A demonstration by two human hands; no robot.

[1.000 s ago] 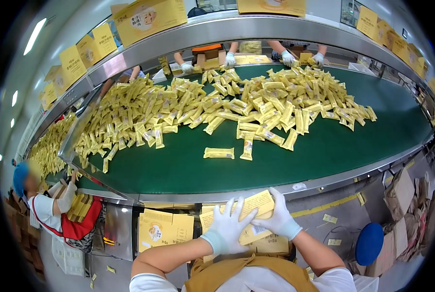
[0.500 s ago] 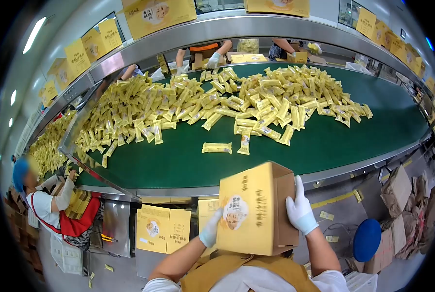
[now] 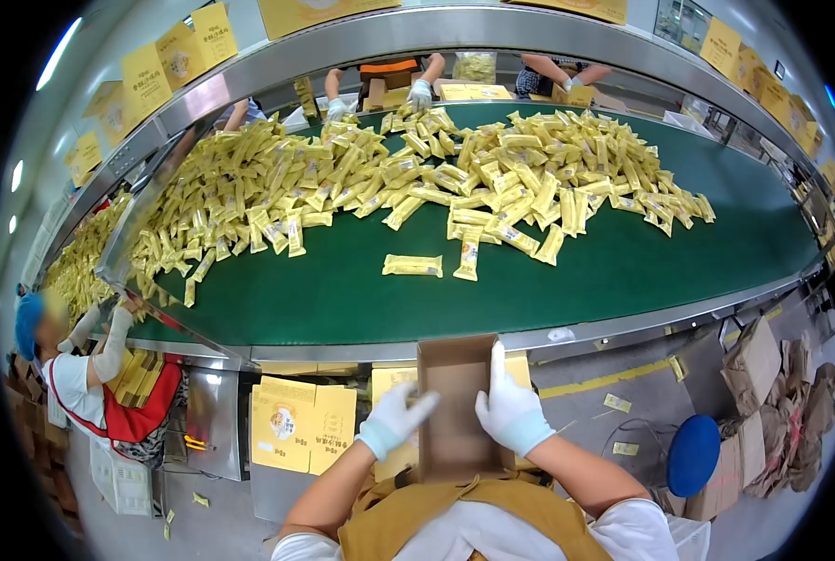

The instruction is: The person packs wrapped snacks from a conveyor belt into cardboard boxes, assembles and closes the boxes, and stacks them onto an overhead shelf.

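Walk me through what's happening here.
A person has an open cardboard box in front of them, the right hand against its right side and the left hand near its left. Beyond it, yellow packets lie heaped on a green surface, with co-workers around it.

One head-worn camera looks forward and down across the nearby green belt [image 3: 343, 304]
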